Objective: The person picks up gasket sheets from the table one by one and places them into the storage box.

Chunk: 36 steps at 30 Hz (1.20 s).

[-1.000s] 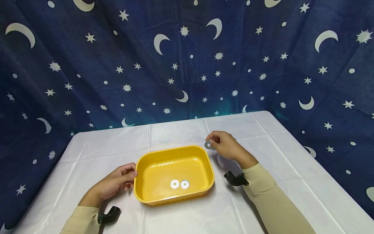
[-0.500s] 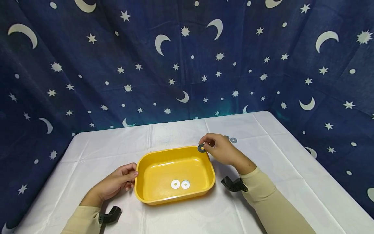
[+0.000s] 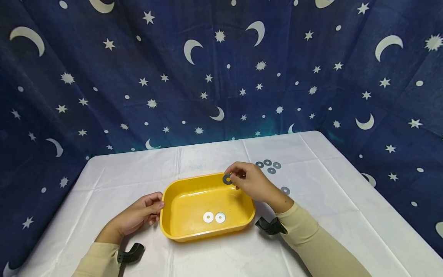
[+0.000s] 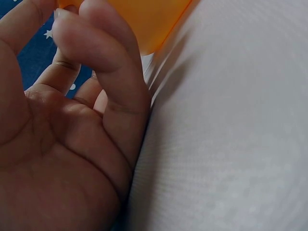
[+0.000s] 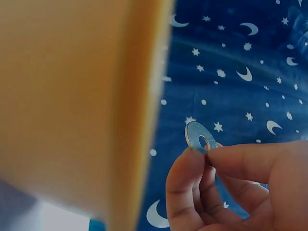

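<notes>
My right hand (image 3: 254,184) pinches a flat metal washer (image 3: 227,179) between thumb and fingers, over the far right part of a yellow plastic tub (image 3: 207,235). In the right wrist view the washer (image 5: 198,134) stands on edge at the fingertips, beside the blurred tub wall (image 5: 72,106). With its thumb on the rim, my left hand (image 3: 136,215) grips the tub's left end. The left wrist view shows that hand's palm (image 4: 57,144) and curled fingers near the orange-yellow tub (image 4: 144,24). Two washers, one a shiny washer (image 3: 220,217), lie on the tub floor.
Several grey washers, including one washer (image 3: 271,170), lie in a cluster on the white-covered table (image 3: 332,215) behind my right hand. A separate washer (image 3: 285,190) lies nearer my right wrist. A dark blue curtain (image 3: 166,57) with moons and stars hangs behind the table.
My right hand has carried the washer left, from beyond the tub's right corner to over its inside. The washers on the table have come into sight behind it. The left hand stays put.
</notes>
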Motion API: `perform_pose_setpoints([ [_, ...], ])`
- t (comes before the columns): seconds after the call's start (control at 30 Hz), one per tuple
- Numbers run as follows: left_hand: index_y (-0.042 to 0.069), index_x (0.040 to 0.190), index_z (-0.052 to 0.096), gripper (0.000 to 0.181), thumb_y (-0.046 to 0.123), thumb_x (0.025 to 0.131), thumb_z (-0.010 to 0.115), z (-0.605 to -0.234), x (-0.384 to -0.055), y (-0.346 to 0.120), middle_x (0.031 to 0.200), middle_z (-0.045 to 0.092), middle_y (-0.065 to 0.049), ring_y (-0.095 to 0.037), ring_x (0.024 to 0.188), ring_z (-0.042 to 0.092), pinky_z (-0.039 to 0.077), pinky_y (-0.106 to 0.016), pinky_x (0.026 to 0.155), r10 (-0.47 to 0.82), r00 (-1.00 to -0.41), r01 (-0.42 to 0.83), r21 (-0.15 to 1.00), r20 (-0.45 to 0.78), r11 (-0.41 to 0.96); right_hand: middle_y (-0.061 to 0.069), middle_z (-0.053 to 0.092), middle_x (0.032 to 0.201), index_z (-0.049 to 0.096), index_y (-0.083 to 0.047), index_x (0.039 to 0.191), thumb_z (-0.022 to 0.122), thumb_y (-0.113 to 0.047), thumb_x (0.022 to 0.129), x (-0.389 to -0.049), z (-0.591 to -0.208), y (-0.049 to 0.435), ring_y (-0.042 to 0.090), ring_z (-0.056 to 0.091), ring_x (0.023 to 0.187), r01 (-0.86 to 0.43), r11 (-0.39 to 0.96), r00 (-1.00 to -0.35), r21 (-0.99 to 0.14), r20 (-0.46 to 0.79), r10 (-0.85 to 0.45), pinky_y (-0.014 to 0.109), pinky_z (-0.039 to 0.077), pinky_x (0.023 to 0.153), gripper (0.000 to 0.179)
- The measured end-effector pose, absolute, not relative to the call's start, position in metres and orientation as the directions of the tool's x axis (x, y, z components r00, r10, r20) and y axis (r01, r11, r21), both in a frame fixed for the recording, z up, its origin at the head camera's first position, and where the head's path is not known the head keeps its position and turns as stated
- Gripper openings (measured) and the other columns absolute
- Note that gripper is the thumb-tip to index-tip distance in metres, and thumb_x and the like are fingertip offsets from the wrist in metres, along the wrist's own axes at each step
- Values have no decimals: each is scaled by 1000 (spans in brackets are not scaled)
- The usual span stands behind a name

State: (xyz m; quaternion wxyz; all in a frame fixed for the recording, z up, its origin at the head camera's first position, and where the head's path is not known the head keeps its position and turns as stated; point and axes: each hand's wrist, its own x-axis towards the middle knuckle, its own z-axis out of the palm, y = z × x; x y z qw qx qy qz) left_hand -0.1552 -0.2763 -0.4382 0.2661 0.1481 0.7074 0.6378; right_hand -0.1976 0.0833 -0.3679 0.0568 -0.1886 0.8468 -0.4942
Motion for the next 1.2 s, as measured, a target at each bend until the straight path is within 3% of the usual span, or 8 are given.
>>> perform_pose_setpoints([
  [0.33,8,95,44,9,17,98,42,-439,-156,-278,76,53,4,-11,63,47,42,-19,52,534,-822,-138,979,-198,151,7,57,81,63,-17,98,58,-5,87,-192,-373,71,20,61,67,-203,359,-898,-911,27,-440,43,54,70,17],
  [0.6,2,100,42,15,17,98,41,-440,-157,-277,76,53,2,-10,63,49,42,-18,53,538,-820,-138,980,-195,145,7,56,80,63,-18,100,59,-3,86,-189,-381,63,24,62,69,-200,354,-874,-914,2,-486,41,54,70,21],
  [0.83,-2,102,41,17,15,98,41,-442,-156,-274,77,52,2,-10,64,48,42,-18,53,568,-803,-131,984,-178,123,10,55,78,62,-11,101,56,0,87,-186,-395,59,32,63,70,-202,304,-831,-931,-2,-556,40,54,68,19],
  [0.97,-4,102,40,20,15,98,42,-441,-157,-274,76,52,2,-10,63,48,42,-18,53,559,-809,-132,982,-185,134,11,55,77,62,-10,100,56,2,86,-187,-401,55,29,63,67,-210,326,-826,-922,-11,-563,37,53,65,19],
  [1.2,-5,102,39,21,15,98,41,-438,-156,-278,76,53,2,-10,63,49,43,-18,53,547,-817,-126,982,-184,142,9,57,73,61,-13,96,57,1,84,-193,-406,45,24,62,59,-218,445,-816,-868,-88,-571,20,42,46,19],
])
